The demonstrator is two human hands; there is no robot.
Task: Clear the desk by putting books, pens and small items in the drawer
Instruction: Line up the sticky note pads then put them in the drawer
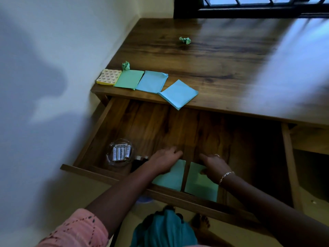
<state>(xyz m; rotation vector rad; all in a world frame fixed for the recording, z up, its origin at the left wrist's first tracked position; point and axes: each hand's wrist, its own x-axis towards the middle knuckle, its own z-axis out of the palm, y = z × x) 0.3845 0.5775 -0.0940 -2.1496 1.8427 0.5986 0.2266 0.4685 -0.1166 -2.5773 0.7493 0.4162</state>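
left hand (164, 159) flat, fingers straight, on left pad (170, 177) | right hand (213, 166) likewise on right pad (201, 184) | pads probably light, bendy: pinch an edge

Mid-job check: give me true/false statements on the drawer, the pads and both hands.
The drawer is open. True.
The bowl of batteries sits on the desk. False: it is inside the drawer.
Two blue pads lie on the desk. True.
No crumpled paper is on the desk. False: two crumpled green balls lie there.
The left hand and the right hand each touch a green pad in the drawer. True.
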